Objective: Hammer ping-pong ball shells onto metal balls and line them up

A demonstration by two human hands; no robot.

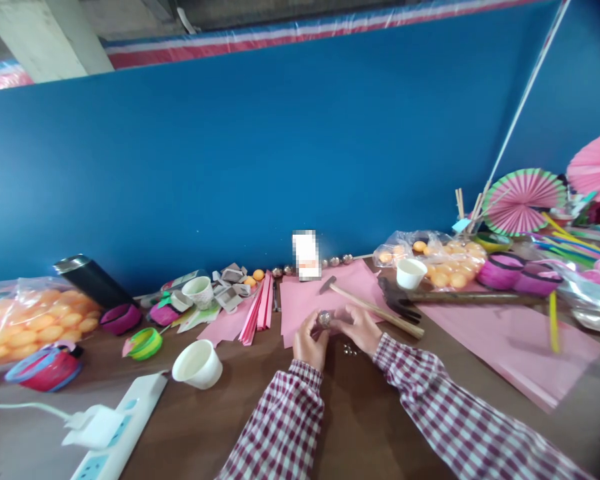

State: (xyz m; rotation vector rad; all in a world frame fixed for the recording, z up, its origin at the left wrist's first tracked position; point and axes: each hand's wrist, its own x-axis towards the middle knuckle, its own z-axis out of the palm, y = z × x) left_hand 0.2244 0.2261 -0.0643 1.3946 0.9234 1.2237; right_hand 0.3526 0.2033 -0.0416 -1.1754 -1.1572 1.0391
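Observation:
A small shiny silvery ball is held up just above the table, between my two hands. My left hand grips it from the left with thumb and fingers. From the right, the thumb and fingertips of my right hand close on the same ball. Several tiny metal bits lie on the brown table below my right hand. Behind my hands is a pink paper sheet, with a small hammer resting across it. More silvery balls stand in a row along the blue panel.
A claw hammer lies at right on pink paper. White paper cups stand on both sides. Bags of orange balls sit at far left and back right. A power strip with a white plug occupies the front left.

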